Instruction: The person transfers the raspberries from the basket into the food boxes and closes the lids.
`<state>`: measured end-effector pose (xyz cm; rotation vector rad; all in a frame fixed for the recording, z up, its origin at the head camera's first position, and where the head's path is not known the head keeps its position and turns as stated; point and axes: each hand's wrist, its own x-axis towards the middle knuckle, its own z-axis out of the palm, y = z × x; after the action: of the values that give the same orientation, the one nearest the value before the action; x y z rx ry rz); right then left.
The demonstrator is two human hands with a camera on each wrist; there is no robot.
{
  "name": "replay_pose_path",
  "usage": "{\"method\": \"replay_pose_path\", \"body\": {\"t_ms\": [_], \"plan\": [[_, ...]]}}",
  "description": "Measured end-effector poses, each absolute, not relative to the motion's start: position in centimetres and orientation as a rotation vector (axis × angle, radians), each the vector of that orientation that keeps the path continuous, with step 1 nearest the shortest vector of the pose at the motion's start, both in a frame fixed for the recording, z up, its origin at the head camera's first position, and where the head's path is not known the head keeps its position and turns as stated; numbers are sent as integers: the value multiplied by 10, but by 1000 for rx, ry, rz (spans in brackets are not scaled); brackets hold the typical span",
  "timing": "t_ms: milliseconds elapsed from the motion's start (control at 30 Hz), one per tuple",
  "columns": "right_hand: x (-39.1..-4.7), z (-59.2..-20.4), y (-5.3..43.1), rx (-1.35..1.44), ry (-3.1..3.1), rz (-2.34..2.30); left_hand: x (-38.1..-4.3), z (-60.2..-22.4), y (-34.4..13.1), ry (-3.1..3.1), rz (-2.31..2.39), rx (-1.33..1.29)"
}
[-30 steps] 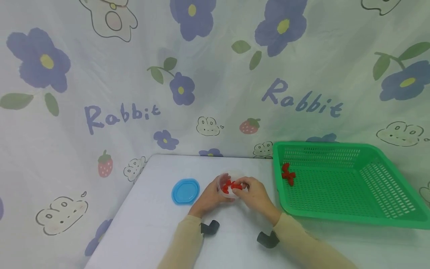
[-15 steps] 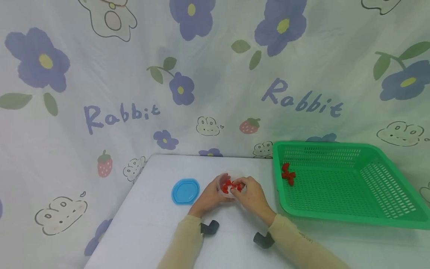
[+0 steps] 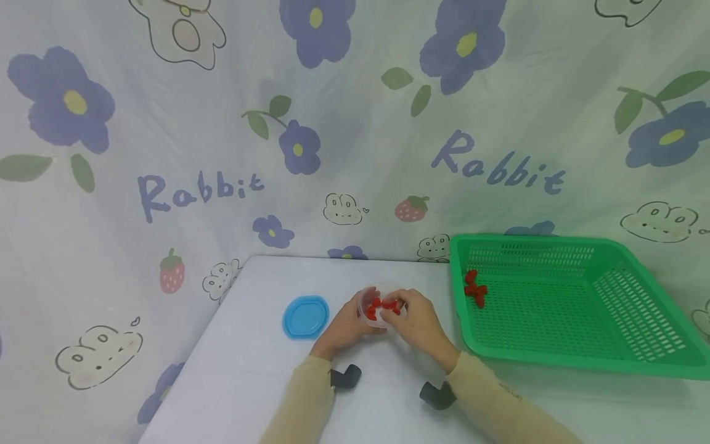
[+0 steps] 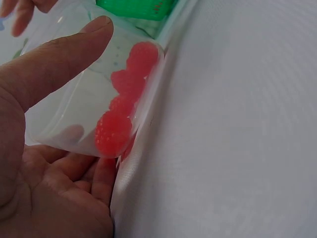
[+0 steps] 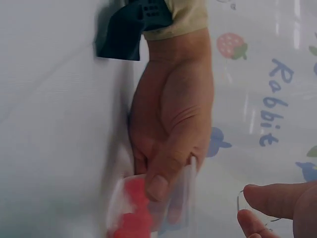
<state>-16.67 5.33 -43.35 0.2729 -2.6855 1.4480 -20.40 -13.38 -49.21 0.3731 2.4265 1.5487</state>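
My left hand (image 3: 345,327) grips a small clear plastic tub (image 4: 74,109), tilted so its mouth faces me. Its thumb lies across the upper side and the fingers support it from beneath. Several red raspberries (image 4: 114,133) sit along the bottom of the tub, close over the white table. Over the tub's mouth is my right hand (image 3: 418,320), thumb and fingers spread apart. In the right wrist view a gap shows between that thumb and fingertips, with nothing held there. A blue lid (image 3: 306,317) lies flat on the table to the left of the tub.
A large green plastic basket (image 3: 532,354) stands at the right, holding several red raspberries (image 3: 475,290) in its left corner. White cloth covers the table (image 3: 249,364). Behind it hangs a curtain (image 3: 355,123) printed with flowers and rabbits. Black camera mounts (image 3: 438,394) hang at the wrists.
My right hand and forearm have shifted slightly left. A raspberry that was at its fingertips now shows among those in the tub. The left hand keeps its grip.
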Motion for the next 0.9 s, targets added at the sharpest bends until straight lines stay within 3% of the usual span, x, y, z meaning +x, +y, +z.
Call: {"method": "replay_pose_path", "body": {"t_ms": [900], "plan": [[-164,-372,108,314,-2612,1314,-203,-491,-131,2462,1497,326]]}}
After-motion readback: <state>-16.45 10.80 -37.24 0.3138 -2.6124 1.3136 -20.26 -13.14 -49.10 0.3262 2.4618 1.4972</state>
